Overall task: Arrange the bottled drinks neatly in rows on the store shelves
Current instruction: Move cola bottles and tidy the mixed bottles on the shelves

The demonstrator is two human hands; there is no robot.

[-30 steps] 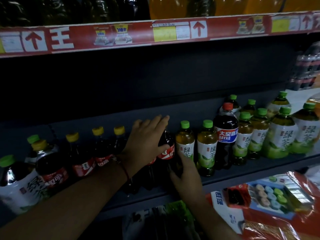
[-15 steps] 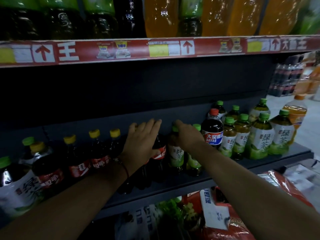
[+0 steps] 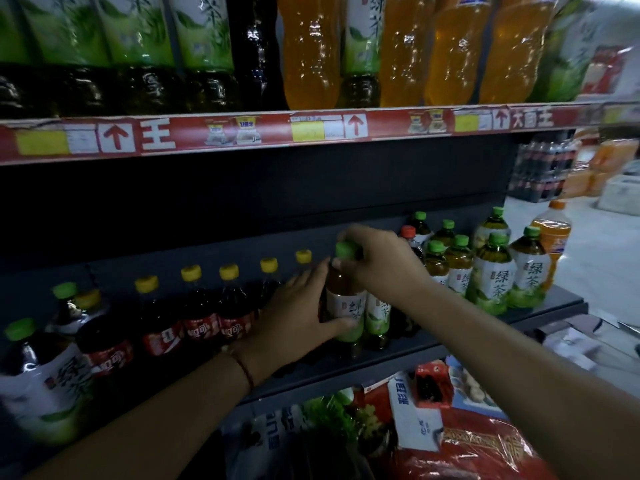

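green tea bottle (image 3: 346,303): green cap, white-green label, upright on middle shelf (image 3: 485,336), held at cap and side | cola bottles (image 3: 201,317): yellow caps, red labels, row to its left | green tea bottles (image 3: 491,278): upright cluster at right

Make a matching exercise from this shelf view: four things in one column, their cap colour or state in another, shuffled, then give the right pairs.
Things:
1. cola bottles
2. green tea bottle between the hands
3. Dayao bottle
4. orange drink bottle at the shelf end

Cap colour or state:
A. red cap
B. orange cap
C. yellow caps
D. green cap, gripped by the right hand, with the left hand at its side

Pairs: 1-C, 2-D, 3-A, 4-B
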